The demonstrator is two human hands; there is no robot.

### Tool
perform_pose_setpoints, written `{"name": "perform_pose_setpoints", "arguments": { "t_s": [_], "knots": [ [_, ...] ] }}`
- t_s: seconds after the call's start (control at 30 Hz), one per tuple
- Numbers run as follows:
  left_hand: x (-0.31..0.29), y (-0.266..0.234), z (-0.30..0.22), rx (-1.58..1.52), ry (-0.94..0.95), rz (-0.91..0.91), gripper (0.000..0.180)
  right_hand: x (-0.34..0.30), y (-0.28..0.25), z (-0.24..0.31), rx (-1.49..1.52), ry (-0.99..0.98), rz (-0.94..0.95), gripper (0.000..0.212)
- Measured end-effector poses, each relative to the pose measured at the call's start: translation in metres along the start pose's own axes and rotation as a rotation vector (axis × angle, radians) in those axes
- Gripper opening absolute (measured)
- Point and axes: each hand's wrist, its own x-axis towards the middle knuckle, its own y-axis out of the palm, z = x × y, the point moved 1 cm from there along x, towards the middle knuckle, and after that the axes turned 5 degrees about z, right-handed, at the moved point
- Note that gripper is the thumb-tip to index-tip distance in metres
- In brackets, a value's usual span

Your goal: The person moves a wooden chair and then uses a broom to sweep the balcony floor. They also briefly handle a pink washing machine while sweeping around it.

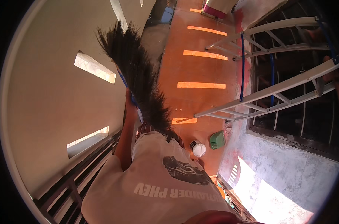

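My left hand [130, 100] is closed round the blue-edged side of a broom [139, 71] with long black bristles. The broom slants upward in front of my body, its bristles fanning out at the far end and reaching down to my waist. Much of my left hand is hidden behind the bristles. A small dark patch of skin beside my shirt's right edge seems to be my right hand [200, 162]; its fingers cannot be made out. Close by stands a white bucket [198, 149] on the orange floor.
A green container [217, 140] stands by the right wall. An aluminium stepladder [266, 98] with blue straps spreads over the right side, before a dark barred window [289, 115]. The beige wall [53, 89] with slots rises on the left, above a dark metal railing [74, 188].
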Motion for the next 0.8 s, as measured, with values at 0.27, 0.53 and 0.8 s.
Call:
{"name": "perform_pose_setpoints", "arguments": {
  "t_s": [0.27,0.53,0.8],
  "knots": [
    [0.169,0.122,-0.006,-0.341,0.080,0.557,0.035,0.032,0.093,0.123,-0.372,-0.503,-0.408,0.057],
    [0.364,0.285,-0.025,-0.548,0.256,1.190,0.027,0.093,0.226,0.372,-0.499,-1.144,-0.649,0.065],
    [0.516,0.337,-0.043,-0.505,-0.257,0.303,0.026,0.072,0.338,0.676,-0.759,-1.344,-0.452,0.060]
  ]
}}
